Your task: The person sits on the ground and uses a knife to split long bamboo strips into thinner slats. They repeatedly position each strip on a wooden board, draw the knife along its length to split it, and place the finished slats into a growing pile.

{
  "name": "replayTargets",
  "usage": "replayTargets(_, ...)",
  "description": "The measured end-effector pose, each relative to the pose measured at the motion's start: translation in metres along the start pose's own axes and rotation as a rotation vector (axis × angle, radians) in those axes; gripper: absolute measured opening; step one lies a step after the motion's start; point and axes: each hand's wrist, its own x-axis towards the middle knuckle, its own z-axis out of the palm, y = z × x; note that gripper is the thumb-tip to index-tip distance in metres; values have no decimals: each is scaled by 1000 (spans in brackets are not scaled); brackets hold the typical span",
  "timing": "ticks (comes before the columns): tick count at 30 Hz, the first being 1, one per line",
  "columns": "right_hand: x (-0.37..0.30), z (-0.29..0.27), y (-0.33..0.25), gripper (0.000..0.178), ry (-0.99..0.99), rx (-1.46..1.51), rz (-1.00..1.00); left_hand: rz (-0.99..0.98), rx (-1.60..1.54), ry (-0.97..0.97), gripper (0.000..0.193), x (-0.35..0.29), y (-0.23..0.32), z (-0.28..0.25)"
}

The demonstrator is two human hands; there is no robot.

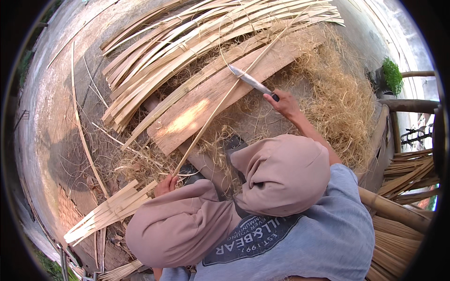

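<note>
The right hand (285, 104) has its grip wrapped around the dark handle of one knife (251, 82), the blade pointing up and left, away from the fingers. The left hand (165, 185) has its grip pinched on the lower end of one long thin strip (208, 122), just beside the left knee (187, 215). From there the strip runs up and right across a single broad plank (187, 119) and meets the blade — which of the two lies on top, I cannot tell.

Beyond the plank is one large spread of pale slats (154, 61); a smaller group of slats (105, 213) lies near the left hand. Both overlap too much to count. Curled shavings (340, 110) heap on the ground right of the plank. One green plant (393, 77) stands far right — whether a container holds it is unclear.
</note>
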Motion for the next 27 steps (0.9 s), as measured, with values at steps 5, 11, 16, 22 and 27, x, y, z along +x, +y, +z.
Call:
replayTargets(5, 34, -13, -5, 61, -13, 38, 218, -223, -349, -116, 37, -1, -7, -31)
replayTargets(11, 24, 15, -11, 58, -110, 21, -102, -326, -333, -328, 32, -33, -38, -49)
replayTargets(16, 56, -55, 113, 73, 318, 26, 543, -547, -556, -359, 34, -75, -68, -95)
replayTargets(22, 47, 18, 3, 67, 141, 256, 371, -17, -390, -412, 41, 56, 28, -51)
replayTargets(27, -23, 54, -119, 59, -252, 216, 47, 5, -399, -194, 41, 104, 98, 0)
